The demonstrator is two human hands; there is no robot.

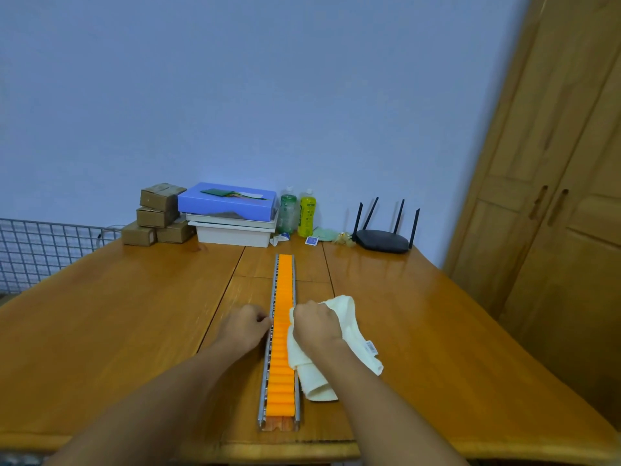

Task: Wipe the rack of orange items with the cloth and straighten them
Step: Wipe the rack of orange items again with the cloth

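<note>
A long metal rack (273, 290) filled with a row of orange rollers (283, 297) lies lengthwise along the middle of the wooden table (134, 314), running away from me. My left hand (243, 326) rests curled against the rack's left rail about halfway along, its fingertips touching the rail. My right hand (316, 326) is closed on a cream cloth (349, 334) and presses it against the rack's right side. The cloth drapes over the right rail and onto the table beside it.
At the table's far edge stand brown cardboard boxes (158, 213), a blue box on white trays (232, 210), two bottles (297, 211) and a black router (383, 240). A wire grid (40, 247) is at the left, wooden cabinet doors (554, 213) at the right.
</note>
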